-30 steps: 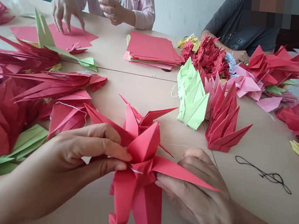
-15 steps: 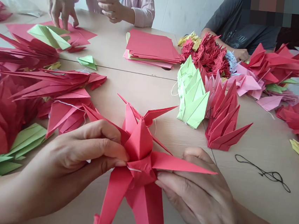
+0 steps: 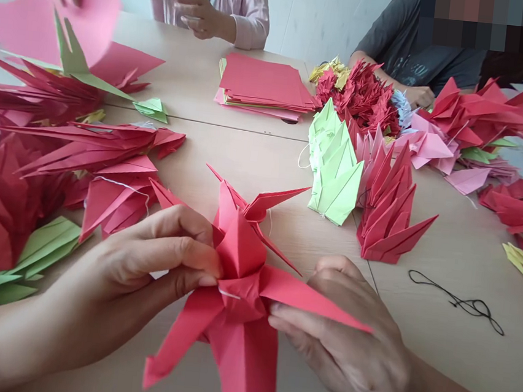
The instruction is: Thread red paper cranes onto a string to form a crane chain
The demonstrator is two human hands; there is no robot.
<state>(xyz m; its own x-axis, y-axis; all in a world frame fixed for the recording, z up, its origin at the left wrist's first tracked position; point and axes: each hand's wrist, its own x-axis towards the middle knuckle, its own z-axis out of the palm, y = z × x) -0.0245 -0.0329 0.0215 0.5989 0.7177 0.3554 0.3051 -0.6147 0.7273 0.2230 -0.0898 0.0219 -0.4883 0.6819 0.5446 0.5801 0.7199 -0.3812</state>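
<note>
Head cam: L hand [image 3: 119,278] pinches the red paper star [image 3: 241,311] near its white thread [image 3: 230,294] & R hand [image 3: 351,346] nips the opposite side, prob. so the folds don't splay, w/ the star btwn both, over the table [image 3: 229,147].

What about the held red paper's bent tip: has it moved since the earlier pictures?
Yes: the bent tip has swung left in the view, away from the black cord, which has stayed put.

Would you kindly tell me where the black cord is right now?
In the head view, the black cord lies on the tabletop at the right, between the right hand and the yellow folded paper.
</note>
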